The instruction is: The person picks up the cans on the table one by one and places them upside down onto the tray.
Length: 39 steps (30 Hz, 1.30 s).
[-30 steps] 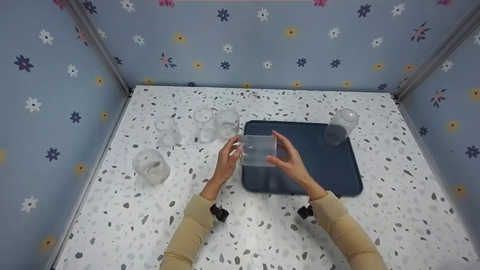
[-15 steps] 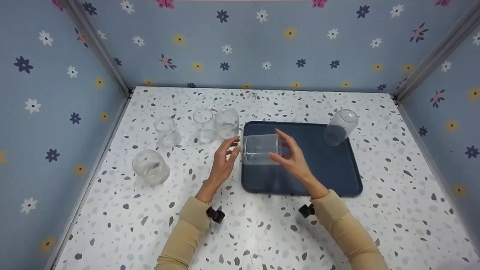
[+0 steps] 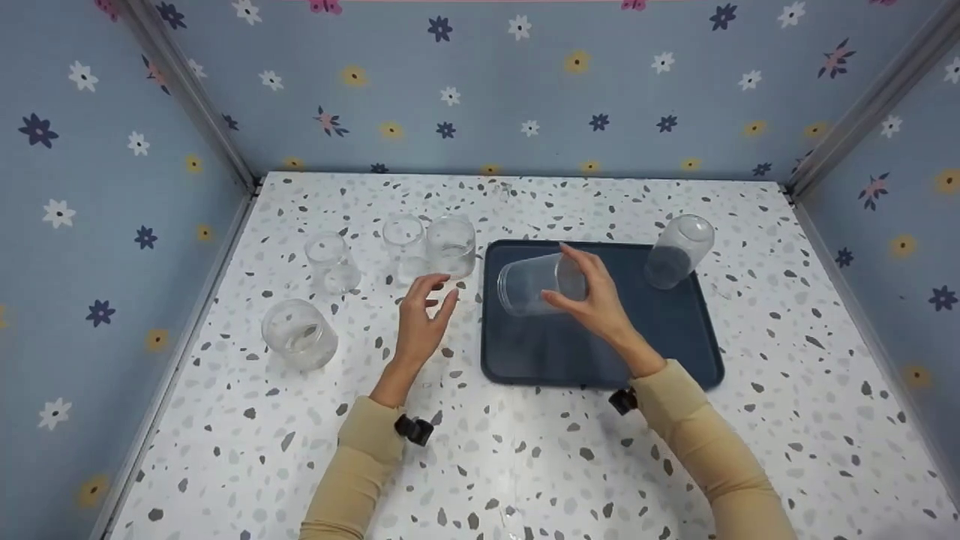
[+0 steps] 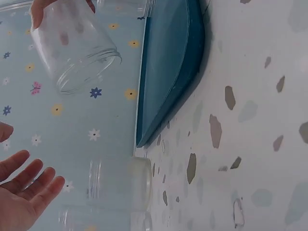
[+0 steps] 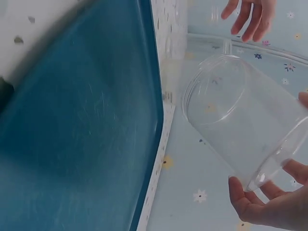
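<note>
My right hand (image 3: 606,311) holds a clear jar (image 3: 529,286) above the left half of the dark blue tray (image 3: 592,356). Its thumb and fingers grip the jar near the base, and the jar lies tilted with its mouth toward the left. In the right wrist view the jar's round ridged rim (image 5: 190,94) faces away from the gripping fingers. My left hand (image 3: 420,326) hovers just left of the tray, fingers relaxed and apart, holding nothing. Another clear jar (image 3: 681,251) stands bottom up at the tray's back right corner.
Left of the tray are several clear jars: one wide jar (image 3: 451,246) and a narrower jar (image 3: 405,247) side by side, another narrow jar (image 3: 332,262) farther left, and a wide jar (image 3: 300,335) nearer the front. A flowered wall (image 3: 487,82) encloses the speckled table (image 3: 480,465).
My left hand has let go of the jar and moved left and down. My right hand has carried the jar right, over the tray, tipping its mouth downward.
</note>
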Motion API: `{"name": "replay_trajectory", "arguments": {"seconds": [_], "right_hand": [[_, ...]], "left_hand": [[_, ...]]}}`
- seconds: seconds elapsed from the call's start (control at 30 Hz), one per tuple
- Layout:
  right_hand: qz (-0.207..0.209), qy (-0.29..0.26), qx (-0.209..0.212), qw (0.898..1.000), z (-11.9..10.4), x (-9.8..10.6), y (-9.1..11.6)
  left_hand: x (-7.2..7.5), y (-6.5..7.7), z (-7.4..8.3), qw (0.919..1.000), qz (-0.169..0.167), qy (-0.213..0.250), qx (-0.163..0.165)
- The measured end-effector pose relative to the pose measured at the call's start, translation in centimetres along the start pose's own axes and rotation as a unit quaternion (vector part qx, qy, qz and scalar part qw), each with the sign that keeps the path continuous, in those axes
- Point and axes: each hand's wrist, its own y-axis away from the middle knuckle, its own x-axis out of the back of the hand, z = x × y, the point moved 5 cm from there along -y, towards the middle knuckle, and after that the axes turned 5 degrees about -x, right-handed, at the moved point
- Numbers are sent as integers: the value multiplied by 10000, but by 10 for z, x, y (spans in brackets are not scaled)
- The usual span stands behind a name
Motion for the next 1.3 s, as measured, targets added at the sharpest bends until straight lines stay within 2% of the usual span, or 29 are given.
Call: {"name": "replay_trajectory", "arguments": {"seconds": [0.23, 0.37, 0.53, 0.7, 1.0, 1.3], "right_hand": [[-58, 453, -32, 9990, 0, 12, -14], [-197, 690, -187, 9972, 1, 17, -22], [-391, 999, -431, 9933, 5, 22, -32], [-539, 1289, -567, 9886, 9, 26, -38], [-806, 1957, -826, 9738, 21, 32, -51], [-1056, 2351, -1148, 9594, 36, 34, -64]], "left_hand": [[15, -1, -4, 9994, -12, -317, 135], [24, -2, -5, 9978, -148, -586, 278], [37, -6, -6, 9928, -377, -1056, 424], [53, -10, -7, 9880, -401, -1382, 555], [75, -12, -13, 9807, -432, -1783, 676], [93, -10, -20, 9663, -484, -2360, 906]]}}
